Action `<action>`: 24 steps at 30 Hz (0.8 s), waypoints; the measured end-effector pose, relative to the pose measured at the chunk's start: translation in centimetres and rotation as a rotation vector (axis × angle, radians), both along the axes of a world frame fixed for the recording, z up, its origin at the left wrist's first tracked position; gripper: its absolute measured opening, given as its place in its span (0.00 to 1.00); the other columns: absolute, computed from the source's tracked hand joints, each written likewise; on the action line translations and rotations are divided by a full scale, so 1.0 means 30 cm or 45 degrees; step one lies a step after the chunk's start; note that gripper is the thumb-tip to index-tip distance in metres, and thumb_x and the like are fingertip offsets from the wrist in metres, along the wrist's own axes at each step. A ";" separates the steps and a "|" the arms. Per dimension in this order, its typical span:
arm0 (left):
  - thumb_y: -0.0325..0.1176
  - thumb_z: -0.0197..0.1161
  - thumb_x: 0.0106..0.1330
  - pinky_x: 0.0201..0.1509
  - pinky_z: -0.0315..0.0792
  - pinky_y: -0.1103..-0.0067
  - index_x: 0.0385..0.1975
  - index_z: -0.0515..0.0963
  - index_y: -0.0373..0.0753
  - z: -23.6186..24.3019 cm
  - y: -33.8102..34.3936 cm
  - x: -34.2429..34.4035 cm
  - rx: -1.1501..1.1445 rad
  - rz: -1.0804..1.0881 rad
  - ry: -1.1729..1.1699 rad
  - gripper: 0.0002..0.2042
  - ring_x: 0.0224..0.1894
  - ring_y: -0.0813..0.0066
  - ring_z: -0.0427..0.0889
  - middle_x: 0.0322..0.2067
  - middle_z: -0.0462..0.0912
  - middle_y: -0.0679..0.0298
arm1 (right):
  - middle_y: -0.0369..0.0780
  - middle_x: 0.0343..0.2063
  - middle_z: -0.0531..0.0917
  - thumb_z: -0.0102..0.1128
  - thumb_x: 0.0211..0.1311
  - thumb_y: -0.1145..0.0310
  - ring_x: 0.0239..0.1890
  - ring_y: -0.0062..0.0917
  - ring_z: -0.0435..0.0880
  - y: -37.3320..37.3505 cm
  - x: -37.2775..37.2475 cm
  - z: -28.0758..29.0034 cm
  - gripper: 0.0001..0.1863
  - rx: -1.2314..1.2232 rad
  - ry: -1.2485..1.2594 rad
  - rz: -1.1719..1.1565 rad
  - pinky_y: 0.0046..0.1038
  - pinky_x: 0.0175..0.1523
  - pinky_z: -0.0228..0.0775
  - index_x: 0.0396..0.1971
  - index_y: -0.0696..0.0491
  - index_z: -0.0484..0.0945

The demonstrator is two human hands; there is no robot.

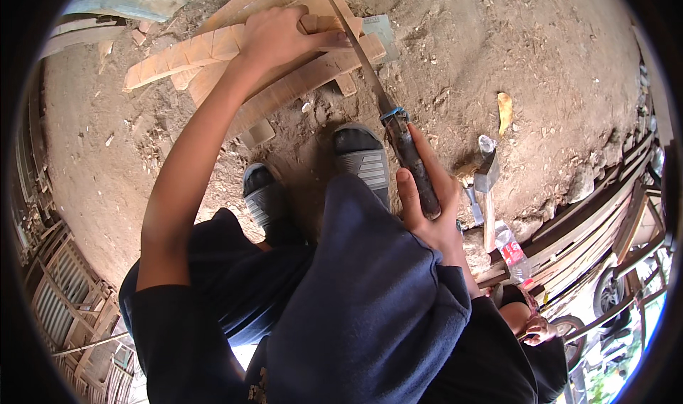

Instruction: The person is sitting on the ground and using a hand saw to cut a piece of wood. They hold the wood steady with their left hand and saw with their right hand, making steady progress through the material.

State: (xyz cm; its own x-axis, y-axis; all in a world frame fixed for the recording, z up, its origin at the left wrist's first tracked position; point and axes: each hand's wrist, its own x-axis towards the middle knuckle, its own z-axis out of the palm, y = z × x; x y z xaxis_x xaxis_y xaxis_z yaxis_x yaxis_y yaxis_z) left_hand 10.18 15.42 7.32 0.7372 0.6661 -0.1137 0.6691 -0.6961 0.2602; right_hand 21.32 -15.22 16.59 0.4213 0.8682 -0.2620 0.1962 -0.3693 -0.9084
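My right hand (437, 212) is closed round the dark handle of a handsaw (366, 66), thumb up along its near side. The narrow blade slants up and left, past the right end of the wood. My left hand (274, 39) is wrapped over a pale wooden strip (188, 54) with lines across it, its thumb close to the blade. Under the strip, a low wooden stand (306, 80) made of planks rests on the dirt. Whether the saw teeth touch the wood, I cannot tell.
My sandalled feet (361, 160) are just before the stand. To the right lie a hatchet (488, 176), a chisel (473, 203), a plastic bottle (514, 253) and a yellowish scrap (504, 112). Another person's hand (539, 329) shows lower right, near stacked wood and wheels.
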 end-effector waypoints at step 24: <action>0.64 0.69 0.49 0.46 0.77 0.62 0.39 0.84 0.39 -0.008 -0.003 -0.005 0.020 -0.005 -0.047 0.32 0.40 0.50 0.85 0.33 0.86 0.52 | 0.42 0.21 0.83 0.57 0.66 0.74 0.24 0.15 0.81 0.002 -0.046 -0.026 0.30 0.065 -0.059 -0.041 0.20 0.31 0.71 0.67 0.62 0.64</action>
